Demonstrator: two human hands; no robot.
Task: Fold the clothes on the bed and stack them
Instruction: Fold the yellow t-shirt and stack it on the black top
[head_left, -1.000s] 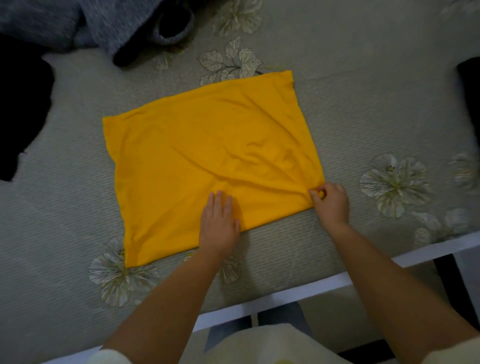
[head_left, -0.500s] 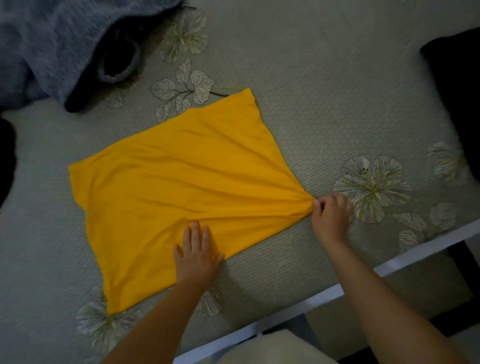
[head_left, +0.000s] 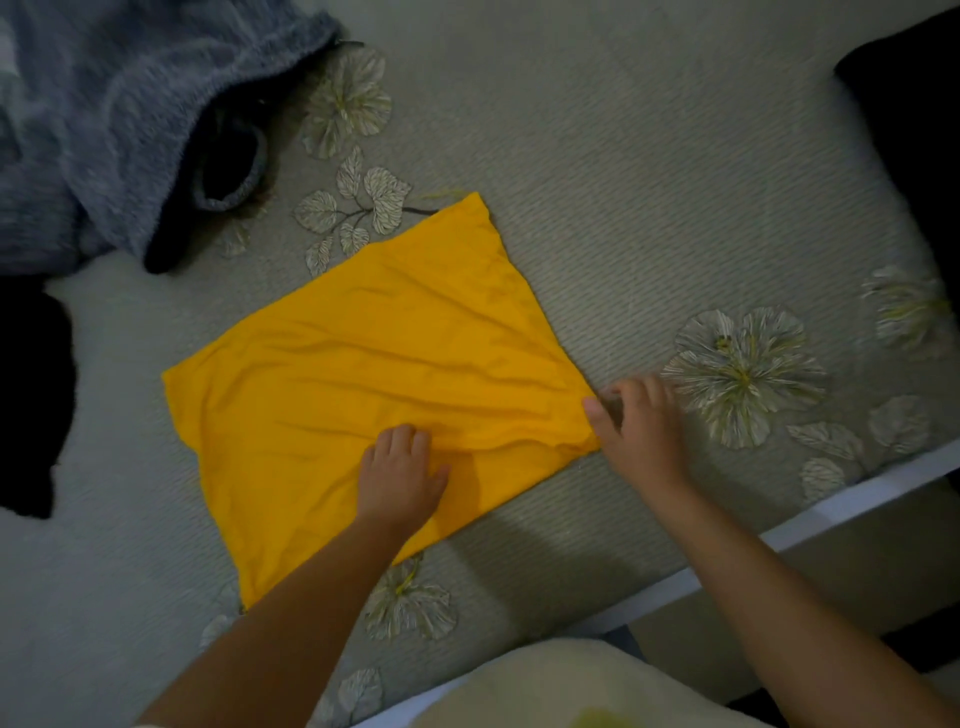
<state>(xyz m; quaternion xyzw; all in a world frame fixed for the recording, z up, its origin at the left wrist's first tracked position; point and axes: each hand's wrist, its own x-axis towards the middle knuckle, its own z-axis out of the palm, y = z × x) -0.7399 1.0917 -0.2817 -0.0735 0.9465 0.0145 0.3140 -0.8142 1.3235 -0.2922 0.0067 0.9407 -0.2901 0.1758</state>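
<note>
A yellow garment (head_left: 374, 384), already folded to a rough rectangle, lies flat on the bed (head_left: 649, 197) at the centre of view. The left hand (head_left: 400, 475) presses on its near edge at 6 o'clock, fingers curled down into the cloth. The right hand (head_left: 636, 421) pinches the corner at 3 o'clock. The fabric looks thin, soft and light; it wrinkles and will likely slide on the bedspread, so corners and edges are the places to hold. A grey fleece garment (head_left: 104, 119) lies at 10 o'clock, dark clothes (head_left: 31, 395) at 9 o'clock.
</note>
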